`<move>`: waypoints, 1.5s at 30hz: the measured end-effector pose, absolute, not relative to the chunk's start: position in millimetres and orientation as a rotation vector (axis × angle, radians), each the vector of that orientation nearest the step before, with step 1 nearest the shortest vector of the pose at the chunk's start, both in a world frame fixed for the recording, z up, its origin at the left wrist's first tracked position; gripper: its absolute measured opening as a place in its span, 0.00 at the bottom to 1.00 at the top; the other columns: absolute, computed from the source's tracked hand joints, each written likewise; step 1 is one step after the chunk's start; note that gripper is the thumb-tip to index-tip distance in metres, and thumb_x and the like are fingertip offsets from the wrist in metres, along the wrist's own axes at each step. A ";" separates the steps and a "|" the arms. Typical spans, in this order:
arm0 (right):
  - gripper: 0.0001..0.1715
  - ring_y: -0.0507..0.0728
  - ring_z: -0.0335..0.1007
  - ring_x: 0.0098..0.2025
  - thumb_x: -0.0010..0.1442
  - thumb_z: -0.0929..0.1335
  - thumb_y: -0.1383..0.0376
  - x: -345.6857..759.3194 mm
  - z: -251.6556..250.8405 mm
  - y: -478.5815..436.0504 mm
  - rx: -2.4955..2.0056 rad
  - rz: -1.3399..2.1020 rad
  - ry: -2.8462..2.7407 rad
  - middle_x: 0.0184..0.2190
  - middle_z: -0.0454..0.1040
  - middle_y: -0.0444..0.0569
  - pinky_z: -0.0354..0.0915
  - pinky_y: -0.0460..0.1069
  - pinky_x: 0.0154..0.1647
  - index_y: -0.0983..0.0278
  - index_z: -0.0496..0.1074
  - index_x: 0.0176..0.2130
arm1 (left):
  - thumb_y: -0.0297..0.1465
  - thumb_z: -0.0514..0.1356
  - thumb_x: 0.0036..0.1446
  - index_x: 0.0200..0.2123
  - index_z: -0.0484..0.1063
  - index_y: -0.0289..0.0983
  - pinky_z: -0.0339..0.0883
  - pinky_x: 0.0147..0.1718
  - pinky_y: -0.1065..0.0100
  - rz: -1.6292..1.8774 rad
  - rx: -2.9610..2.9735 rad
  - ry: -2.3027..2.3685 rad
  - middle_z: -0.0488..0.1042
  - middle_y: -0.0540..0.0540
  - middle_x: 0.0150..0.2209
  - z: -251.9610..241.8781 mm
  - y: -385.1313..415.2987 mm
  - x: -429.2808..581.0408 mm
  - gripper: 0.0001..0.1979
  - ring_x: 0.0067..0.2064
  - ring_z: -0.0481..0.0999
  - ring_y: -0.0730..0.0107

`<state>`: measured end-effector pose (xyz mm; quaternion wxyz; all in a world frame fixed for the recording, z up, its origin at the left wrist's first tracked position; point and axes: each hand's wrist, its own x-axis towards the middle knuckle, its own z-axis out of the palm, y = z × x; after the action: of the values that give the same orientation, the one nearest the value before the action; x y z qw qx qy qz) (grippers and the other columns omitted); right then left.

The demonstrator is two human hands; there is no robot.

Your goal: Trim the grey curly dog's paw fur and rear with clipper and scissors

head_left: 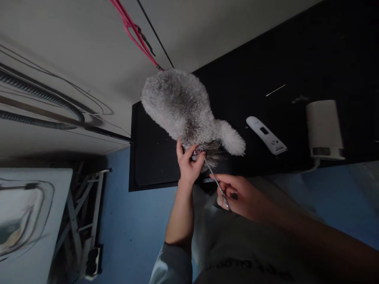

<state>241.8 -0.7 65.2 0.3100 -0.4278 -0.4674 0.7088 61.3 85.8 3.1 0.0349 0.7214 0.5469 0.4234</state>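
A small dog with curly grey fur (pixel 180 106) is on the black grooming table (pixel 151 157), with the light fluffy tuft of its head (pixel 232 138) toward the right. My left hand (pixel 190 162) grips the dog's ear (pixel 215 152), where long dark-grey hair hangs and pinkish skin shows between my fingers. In my right hand (pixel 233 193) are slim metal forceps (pixel 213 173), slanting up and left. Their tip reaches the ear beside my left thumb; what the tip touches is too small to tell.
To the right on the table lie a white clipper-like device (pixel 265 135), a cotton swab (pixel 276 90) and a wisp of loose fur (pixel 300 99). A white box-shaped device (pixel 325 128) with a cord stands near the front edge. Pink cords (pixel 134 31) hang behind the dog.
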 end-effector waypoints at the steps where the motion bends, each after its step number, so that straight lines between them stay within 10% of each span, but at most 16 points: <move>1: 0.07 0.51 0.61 0.21 0.50 0.69 0.64 240.0 65.1 2.9 -1.096 1.911 -1.178 0.21 0.67 0.40 0.57 0.47 0.23 0.60 0.71 0.34 | 0.37 0.64 0.54 0.43 0.76 0.37 0.63 0.60 0.55 1.302 2.211 1.674 0.54 0.39 0.66 0.5 85.2 61.4 0.14 0.64 0.63 0.55; 45: 0.28 0.49 0.60 0.20 0.48 0.71 0.57 226.6 46.8 -0.1 -1.060 1.942 -0.712 0.19 0.61 0.35 0.59 0.47 0.22 0.66 0.66 0.46 | 0.37 0.65 0.52 0.36 0.78 0.37 0.63 0.54 0.49 1.236 2.288 1.565 0.61 0.38 0.56 -8.7 81.6 67.7 0.11 0.58 0.65 0.52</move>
<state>226.6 -0.1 46.8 0.3972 -0.4187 -0.2811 0.7668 67.7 81.6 -8.7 0.0531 0.7528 0.5150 0.4066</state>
